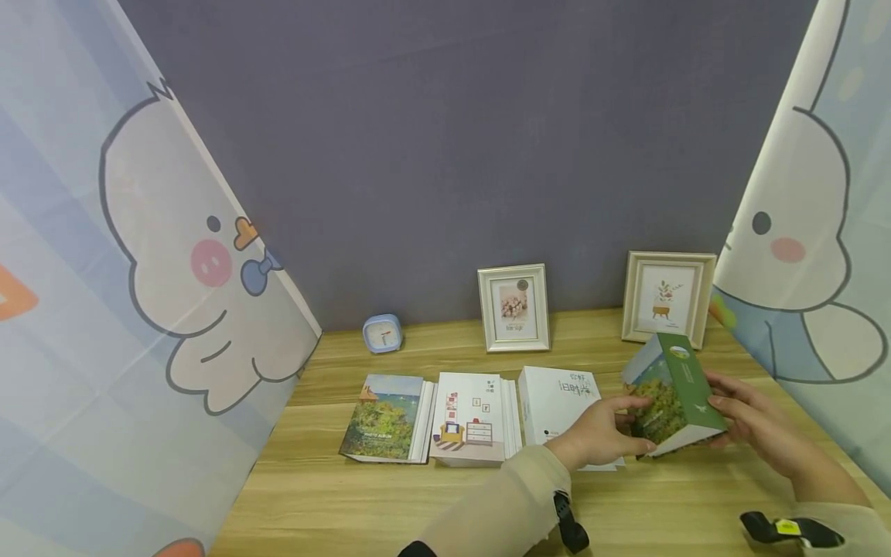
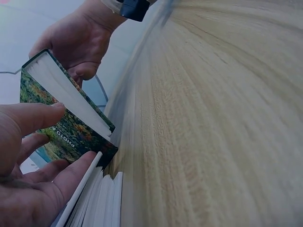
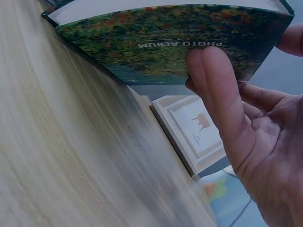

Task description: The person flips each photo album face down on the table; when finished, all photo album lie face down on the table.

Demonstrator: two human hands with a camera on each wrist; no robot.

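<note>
A thick photo album (image 1: 689,391) with a green spine and a garden painting on its cover is tilted over the right of the table, held between both hands. My left hand (image 1: 604,433) grips its front cover, thumb by the lower edge. On the spine and back side my right hand (image 1: 755,425) holds it; the right wrist view shows fingers lying across the lettered cover (image 3: 161,56). Under my left wrist lies a white album (image 1: 557,394) with Chinese lettering, partly covered by that hand. In the left wrist view its page edges (image 2: 102,198) sit right beside the left fingers.
Further left lie a white album with a furniture drawing (image 1: 468,418) and another painted album (image 1: 381,418). At the back stand a small blue clock (image 1: 383,334), a flower picture frame (image 1: 513,308) and a potted-plant frame (image 1: 668,298). Printed curtains (image 1: 63,348) flank the wooden table (image 1: 334,510).
</note>
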